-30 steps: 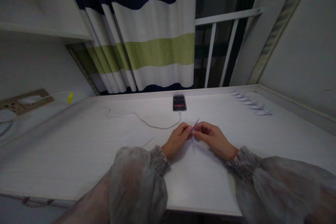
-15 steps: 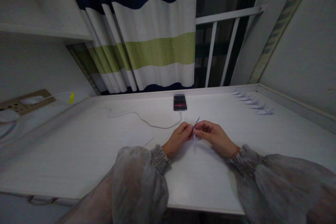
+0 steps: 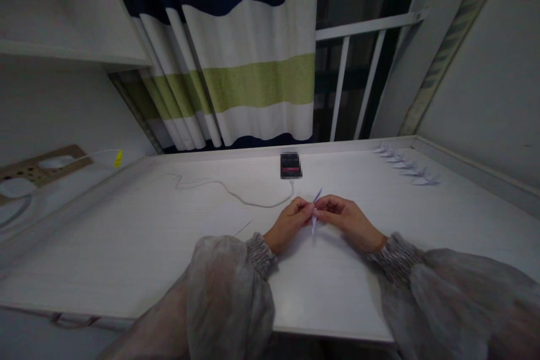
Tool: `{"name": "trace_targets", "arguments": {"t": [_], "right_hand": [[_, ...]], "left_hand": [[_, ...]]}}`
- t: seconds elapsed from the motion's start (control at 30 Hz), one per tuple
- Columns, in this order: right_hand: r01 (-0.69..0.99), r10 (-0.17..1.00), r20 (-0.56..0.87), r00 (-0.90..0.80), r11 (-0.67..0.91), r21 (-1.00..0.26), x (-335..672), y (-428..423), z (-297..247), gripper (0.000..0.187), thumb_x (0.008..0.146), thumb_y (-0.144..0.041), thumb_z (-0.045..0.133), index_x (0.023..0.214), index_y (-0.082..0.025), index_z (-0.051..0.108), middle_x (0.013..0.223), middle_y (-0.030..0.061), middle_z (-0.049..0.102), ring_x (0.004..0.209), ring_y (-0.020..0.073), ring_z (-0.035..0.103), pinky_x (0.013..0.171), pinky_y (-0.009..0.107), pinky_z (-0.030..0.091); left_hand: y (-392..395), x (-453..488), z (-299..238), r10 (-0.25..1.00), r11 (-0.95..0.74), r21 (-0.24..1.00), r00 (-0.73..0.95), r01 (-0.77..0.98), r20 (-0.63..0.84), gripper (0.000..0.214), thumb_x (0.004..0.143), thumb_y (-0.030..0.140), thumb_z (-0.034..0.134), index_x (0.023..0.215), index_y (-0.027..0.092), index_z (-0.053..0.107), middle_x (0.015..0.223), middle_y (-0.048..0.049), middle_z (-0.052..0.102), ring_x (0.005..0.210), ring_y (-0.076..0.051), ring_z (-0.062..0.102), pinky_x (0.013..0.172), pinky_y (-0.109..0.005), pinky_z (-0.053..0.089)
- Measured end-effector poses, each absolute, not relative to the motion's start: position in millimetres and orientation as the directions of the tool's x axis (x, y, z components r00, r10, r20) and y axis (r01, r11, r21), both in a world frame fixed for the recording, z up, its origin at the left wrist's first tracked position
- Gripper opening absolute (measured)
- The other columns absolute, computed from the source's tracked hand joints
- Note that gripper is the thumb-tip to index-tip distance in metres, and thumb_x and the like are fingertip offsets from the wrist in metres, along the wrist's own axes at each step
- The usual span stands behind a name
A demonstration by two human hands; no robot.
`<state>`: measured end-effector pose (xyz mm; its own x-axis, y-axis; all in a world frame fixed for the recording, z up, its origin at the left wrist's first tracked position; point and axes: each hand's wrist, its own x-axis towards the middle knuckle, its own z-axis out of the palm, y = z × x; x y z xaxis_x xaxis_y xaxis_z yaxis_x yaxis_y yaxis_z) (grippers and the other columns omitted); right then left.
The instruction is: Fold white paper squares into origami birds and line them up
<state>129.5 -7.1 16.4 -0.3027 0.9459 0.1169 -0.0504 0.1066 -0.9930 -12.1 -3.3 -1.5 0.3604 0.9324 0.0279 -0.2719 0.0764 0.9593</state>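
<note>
Paper (image 3: 314, 225) was pinched between the fingertips of my left hand (image 3: 291, 223) and right hand (image 3: 351, 223), equally near, its long axis pointing away from me.

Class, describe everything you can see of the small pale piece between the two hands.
The small pale piece looks like folded paper, slightly purplish. A slim tip slants up rightward; another points down, nearly vertical. The left hand and right hand pinch its middle, largely hiding it, over the white tabletop. Finer folds are too small to tell.
</note>
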Motion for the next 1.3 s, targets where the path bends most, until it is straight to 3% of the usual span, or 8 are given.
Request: {"name": "trace_targets", "arguments": {"t": [0.6, 0.87, 1.13, 1.3], "right_hand": [[0.001, 0.932, 0.148, -0.329, 0.158, -0.988, 131.0, -5.3, 15.2, 0.029, 0.059, -0.038, 0.065, 0.073, -0.016, 0.055, 0.069, -0.0003, 0.060, 0.068, 0.0125, 0.056, 0.068, 0.030, 0.042], [-0.052, 0.926, 0.160, -0.341, 0.152, -0.987, 131.8, -5.1, 11.7, 0.024, 0.061, -0.033, 0.064, 0.076, -0.016, 0.054, 0.071, -0.0004, 0.059, 0.069, 0.0120, 0.055, 0.069, 0.029, 0.042], [-0.023, 0.964, 0.145, -0.225, 0.144, -0.989, 126.2, -1.4, 7.1, 0.022, 0.060, -0.026, 0.058, 0.079, -0.018, 0.049, 0.061, -0.0044, 0.053, 0.054, 0.0104, 0.051, 0.056, 0.026, 0.042], [-0.062, 0.969, 0.171, -0.179, 0.162, -0.985, 118.5, -0.3, 7.3, 0.024, 0.058, -0.020, 0.055, 0.081, -0.019, 0.047, 0.072, -0.0018, 0.057, 0.063, 0.0126, 0.054, 0.058, 0.026, 0.043]], "left_hand": [[-1.5, -14.5, 0.8, 0.933, 0.002, 0.978, 0.353, -0.210, 0.074, 0.034, 0.063, 0.045, 0.060, 0.065, 0.014, 0.045, 0.060, 0.0043, 0.042, 0.056, -0.006, 0.036, 0.057, -0.021, 0.028], [-0.1, -14.9, -3.3, 0.937, 0.022, 0.966, 0.342, -0.259, 0.070, 0.034, 0.063, 0.044, 0.061, 0.069, 0.014, 0.046, 0.064, 0.0028, 0.046, 0.058, -0.006, 0.041, 0.060, -0.021, 0.033], [1.1, -13.8, -4.0, 0.957, -0.119, 0.956, 0.227, -0.266, 0.183, 0.035, 0.063, 0.035, 0.063, 0.076, 0.018, 0.035, 0.093, -0.0021, 0.054, 0.071, -0.008, 0.053, 0.068, -0.025, 0.041], [-2.7, -10.7, -3.7, 0.907, -0.224, 0.934, 0.291, -0.278, 0.304, 0.036, 0.068, 0.023, 0.060, 0.090, 0.020, 0.031, 0.114, -0.0102, 0.047, 0.090, -0.012, 0.054, 0.083, -0.031, 0.041]]}}
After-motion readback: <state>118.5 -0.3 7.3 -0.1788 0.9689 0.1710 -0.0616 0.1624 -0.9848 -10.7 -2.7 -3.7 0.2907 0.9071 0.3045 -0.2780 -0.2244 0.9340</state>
